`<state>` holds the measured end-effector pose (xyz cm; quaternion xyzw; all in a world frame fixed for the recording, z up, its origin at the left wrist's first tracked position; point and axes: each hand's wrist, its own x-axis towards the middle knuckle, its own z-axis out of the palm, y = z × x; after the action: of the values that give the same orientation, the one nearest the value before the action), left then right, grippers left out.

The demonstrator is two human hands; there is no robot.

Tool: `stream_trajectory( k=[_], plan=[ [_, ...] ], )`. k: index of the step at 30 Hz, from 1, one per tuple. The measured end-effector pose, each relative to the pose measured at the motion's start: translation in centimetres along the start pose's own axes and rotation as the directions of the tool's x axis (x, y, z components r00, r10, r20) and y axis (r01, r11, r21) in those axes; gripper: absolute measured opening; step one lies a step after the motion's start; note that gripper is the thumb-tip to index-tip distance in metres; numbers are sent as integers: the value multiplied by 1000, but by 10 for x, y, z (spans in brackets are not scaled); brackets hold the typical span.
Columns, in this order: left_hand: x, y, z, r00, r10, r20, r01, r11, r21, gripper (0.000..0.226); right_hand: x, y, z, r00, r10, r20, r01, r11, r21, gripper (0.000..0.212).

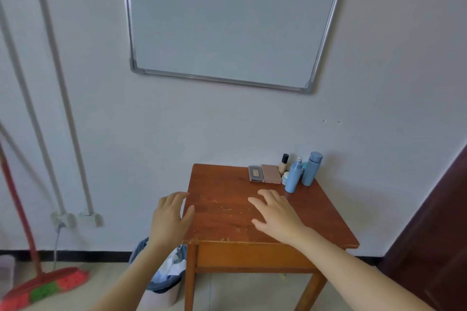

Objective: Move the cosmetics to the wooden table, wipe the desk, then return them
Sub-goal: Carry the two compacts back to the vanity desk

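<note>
Hovering over a small square wooden table (227, 212) are two bare hands, seen from above by the person wearing the camera. The left hand (169, 217) sits at the table's left edge, fingers loosely spread and holding nothing. The right hand (276, 216) is over the middle of the tabletop, palm down, fingers wide and relaxed, also holding nothing. Whether either palm touches the wood cannot be told.

The tabletop is reddish-brown with a smooth sheen and pale scratches near its front edge. The cosmetics are clustered at its far right corner, against a white wall. A flat dark grey palette (256, 174) lies touching a flat rectangular pink-brown compact (271, 174). Behind them stands a beige foundation bottle (283, 164) with a black cap. To the right stand a slim blue spray bottle (294, 177) with a clear cap and a taller blue cylindrical bottle (311, 168), with a small round jar (285, 177) tucked beside them.

A whiteboard (227, 20) with a grey metal frame hangs above. On the floor to the left are a red and green bristle broom (45, 285) and a lined waste bin (164, 283).
</note>
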<state>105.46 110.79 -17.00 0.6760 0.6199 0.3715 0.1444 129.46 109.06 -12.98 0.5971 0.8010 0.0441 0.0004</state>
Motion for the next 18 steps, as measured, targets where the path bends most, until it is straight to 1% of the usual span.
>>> stream_trajectory(
  k=[2, 5, 10, 12, 14, 18],
  plan=[
    [17, -1, 20, 1000, -2, 29, 2, 1000, 0, 38, 15, 23, 9, 999, 35, 9, -35, 999, 7, 54],
    [48, 4, 45, 999, 21, 39, -21, 1000, 19, 37, 44, 66, 14, 995, 97, -33, -95, 994, 49, 55],
    [112, 26, 95, 999, 39, 35, -41, 997, 64, 38, 85, 134, 34, 977, 196, -84, -176, 965, 196, 54],
    [133, 37, 119, 998, 34, 48, -38, 996, 85, 38, 96, 155, 50, 977, 202, -61, -182, 953, 242, 53],
    [144, 45, 145, 997, 15, 78, -23, 994, 106, 39, 105, 172, 68, 976, 217, -7, -204, 930, 305, 53],
    [147, 46, 196, 984, -75, 159, 52, 988, 147, 40, 120, 192, 107, 974, 208, 89, -226, 885, 406, 55]
  ],
)
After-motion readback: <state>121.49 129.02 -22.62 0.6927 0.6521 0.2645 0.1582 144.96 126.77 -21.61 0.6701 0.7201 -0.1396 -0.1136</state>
